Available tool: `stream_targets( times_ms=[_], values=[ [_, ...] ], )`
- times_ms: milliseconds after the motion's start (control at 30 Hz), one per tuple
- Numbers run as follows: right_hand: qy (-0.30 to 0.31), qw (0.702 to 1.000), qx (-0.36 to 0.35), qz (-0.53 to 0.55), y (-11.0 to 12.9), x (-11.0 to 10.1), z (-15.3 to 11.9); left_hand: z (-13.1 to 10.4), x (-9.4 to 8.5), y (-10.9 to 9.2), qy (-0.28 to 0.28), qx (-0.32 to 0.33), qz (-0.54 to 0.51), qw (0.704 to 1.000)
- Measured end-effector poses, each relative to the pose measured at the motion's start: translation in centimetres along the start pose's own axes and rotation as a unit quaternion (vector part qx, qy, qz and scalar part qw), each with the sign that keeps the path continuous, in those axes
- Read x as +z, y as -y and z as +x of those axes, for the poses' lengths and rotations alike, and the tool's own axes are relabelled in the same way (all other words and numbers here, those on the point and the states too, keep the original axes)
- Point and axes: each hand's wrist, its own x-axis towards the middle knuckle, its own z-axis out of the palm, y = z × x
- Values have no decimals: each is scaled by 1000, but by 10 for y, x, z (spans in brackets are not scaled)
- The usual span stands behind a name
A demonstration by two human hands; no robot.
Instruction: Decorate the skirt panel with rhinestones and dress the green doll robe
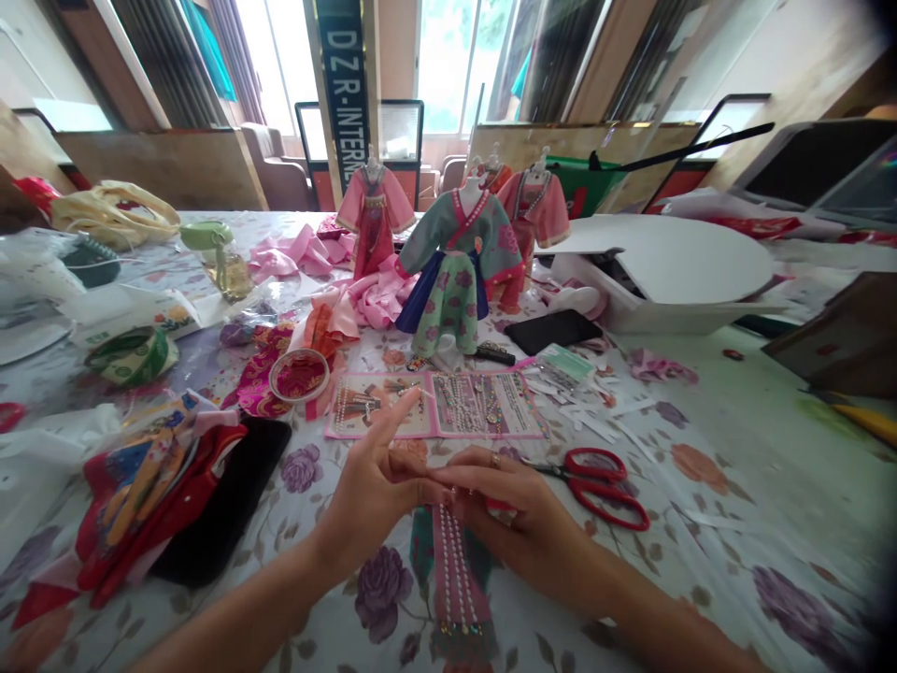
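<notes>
A narrow pink and green doll-garment panel (459, 561) with strings of pearl-like beads hangs or lies below my fingertips. Small shiny pieces edge its lower end. My right hand (515, 500) is closed around its upper end. My left hand (382, 477) meets it there, thumb and fingers pinched together and the index finger raised. Whatever the left fingertips pinch is too small or hidden to make out. Red-handled scissors (603, 477) lie just right of my right hand. Beyond my hands rests an open pink-edged sheet (483, 404) carrying bead strings.
Dressed doll forms stand behind, the nearest in a green and blue outfit (448, 280). At left are a black phone (228, 505), red fabric pieces (158, 505), a round tub (299, 376) and green tape (133, 355). White paper strips (589, 411) and a dark phone (553, 329) lie right.
</notes>
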Motion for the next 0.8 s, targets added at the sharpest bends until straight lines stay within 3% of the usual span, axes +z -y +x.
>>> stream_targets(
  times_ms=[100,233,400,633,733,800],
  values=[
    [-42,999,-12,10,-4,4,-1,-1,1,1,17,-18,-19,1000],
    [-100,991,-86,-26,-3,5,-2,-3,4,3,43,-49,-46,997],
    [-98,974,-166,-118,2,1,-4,-5,5,3,51,-73,-80,993],
    [-72,968,-169,-168,2,0,-6,-3,3,0,49,-68,-58,995],
    [-126,963,-145,-188,-1,-11,-6,0,-2,-3,9,-40,-25,999],
    [-196,951,-107,-215,-5,-27,-4,3,-7,-4,-24,-20,-6,1000]
  ],
)
